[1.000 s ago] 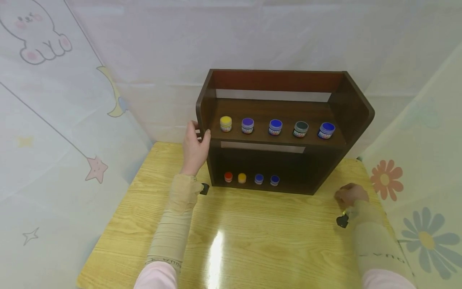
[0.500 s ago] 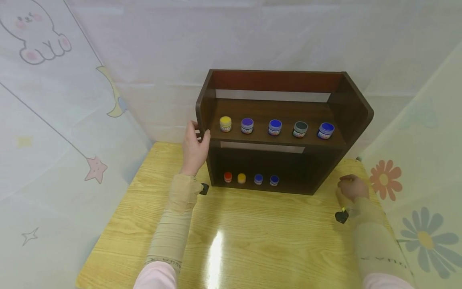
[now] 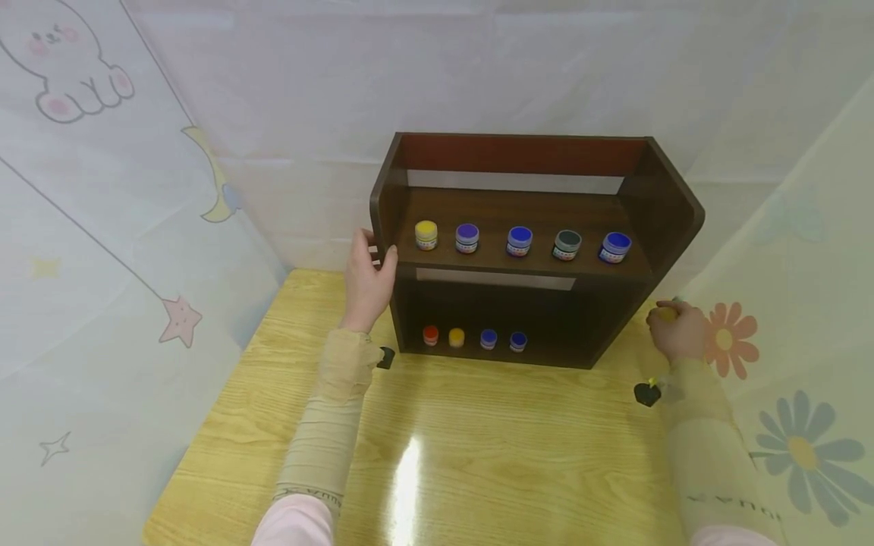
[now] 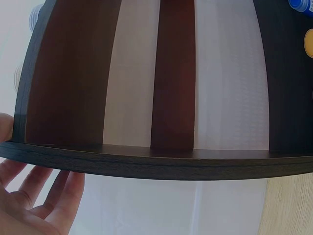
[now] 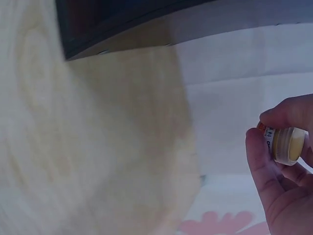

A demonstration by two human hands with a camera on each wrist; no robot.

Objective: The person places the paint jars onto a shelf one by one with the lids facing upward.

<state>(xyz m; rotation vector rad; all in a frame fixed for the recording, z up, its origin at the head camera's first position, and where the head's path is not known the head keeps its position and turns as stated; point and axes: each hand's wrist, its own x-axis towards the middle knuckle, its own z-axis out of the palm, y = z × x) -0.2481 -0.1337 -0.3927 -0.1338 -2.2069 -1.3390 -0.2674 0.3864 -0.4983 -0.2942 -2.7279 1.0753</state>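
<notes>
A dark brown two-tier shelf [image 3: 532, 203] stands on the wooden table against the white backdrop. My left hand [image 3: 369, 282] grips its left side panel [image 4: 161, 167], thumb at the inner face and fingers outside. Beyond the shelf's right side, my right hand [image 3: 677, 334] pinches a small yellow paint jar [image 5: 283, 145] between thumb and fingers, raised off the table. On the upper tier sits a row of jars: yellow [image 3: 426, 236], purple [image 3: 467, 239], blue [image 3: 519, 242], dark green [image 3: 567, 246] and another blue [image 3: 615, 248].
The lower tier bears a red jar [image 3: 430, 336], an orange-yellow jar [image 3: 456, 338], a blue jar [image 3: 488, 339] and a dark blue jar [image 3: 518, 342], all left of its right end. The wooden table [image 3: 505, 447] extends in front. Patterned sheets [image 3: 806, 318] close in both sides.
My right hand has risen from the table's right side up toward the back, beside the shelf, and the yellow jar now shows in its fingers. The left hand stays on the side panel.
</notes>
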